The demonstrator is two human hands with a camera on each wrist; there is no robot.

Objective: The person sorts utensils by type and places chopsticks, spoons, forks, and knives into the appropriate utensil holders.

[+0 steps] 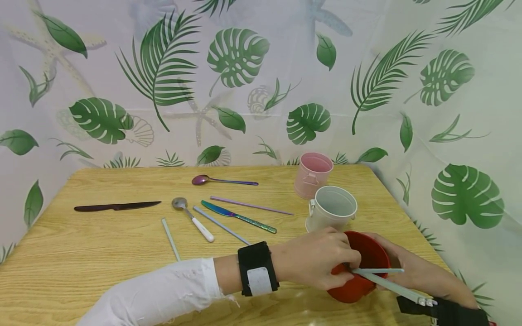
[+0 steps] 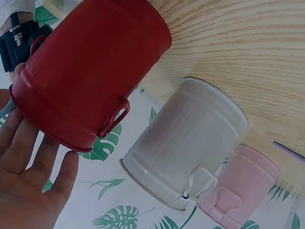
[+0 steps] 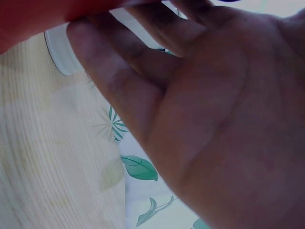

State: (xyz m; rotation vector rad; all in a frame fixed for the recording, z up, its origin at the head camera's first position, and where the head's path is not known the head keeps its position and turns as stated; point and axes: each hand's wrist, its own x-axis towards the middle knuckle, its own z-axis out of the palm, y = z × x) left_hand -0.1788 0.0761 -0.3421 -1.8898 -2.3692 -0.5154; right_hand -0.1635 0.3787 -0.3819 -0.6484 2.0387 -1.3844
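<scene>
The left hand (image 1: pixel 316 258) reaches over the near side of a red bucket (image 1: pixel 346 290), its thumb and fingers pinching pale green chopsticks (image 1: pixel 387 283) at the rim. The chopsticks slant out to the right across the bucket's mouth, with shiny silver ends at the lower right. On the bucket's far right side, the right hand (image 1: pixel 416 267) holds it, thumb side by the rim. In the right wrist view the fingers (image 3: pixel 114 81) of that hand lie against the red wall. The bucket's inside is partly hidden by the left hand.
Behind the red bucket stand a white bucket (image 1: pixel 328 217) and a pink bucket (image 1: pixel 310 181). To the left on the wooden table (image 1: pixel 102 244) lie a dark knife (image 1: pixel 118 206), a white-handled spoon (image 1: pixel 193 219), a purple spoon (image 1: pixel 228 181), a rainbow knife (image 1: pixel 240 217) and several sticks. Leaf-printed cloth hangs behind.
</scene>
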